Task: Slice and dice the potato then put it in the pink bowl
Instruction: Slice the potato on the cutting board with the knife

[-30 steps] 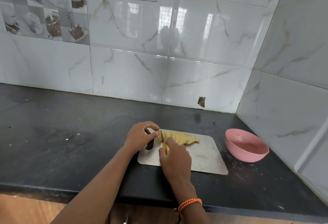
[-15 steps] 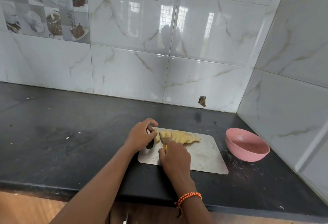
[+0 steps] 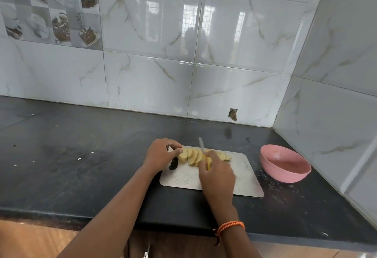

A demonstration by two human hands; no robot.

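You're holding the knife (image 3: 202,145) in your right hand (image 3: 217,176), fingers wrapped round the yellow handle, blade tipping up and away over the row of potato slices (image 3: 195,155). Your left hand (image 3: 161,155) is curling at the left end of the row, thumb and fingertips touching the end slice, steadying more than gripping. Slices are lying fanned along the back of the steel cutting board (image 3: 240,178), w/ the pink bowl (image 3: 285,166) sitting apart to the right on the black counter (image 3: 81,166), no potato in it that I can see.

Risks, as I'm judging them:
- Left fingertips are sitting just beside the blade's path; if slices are slipping when you're pressing down, the edge is heading toward them.
- Fanned slices are leaning on each other, so a dicing cut may be scattering pcs off the back edge.
- Metal board on smooth stone may be sliding under pressure.

Vs 1 s ago: blade is now lifted, tip showing above the slices, and shifted right along the row; before, it was down at the left end by your thumb. Left hand barely moving. Bowl and board unchanged.
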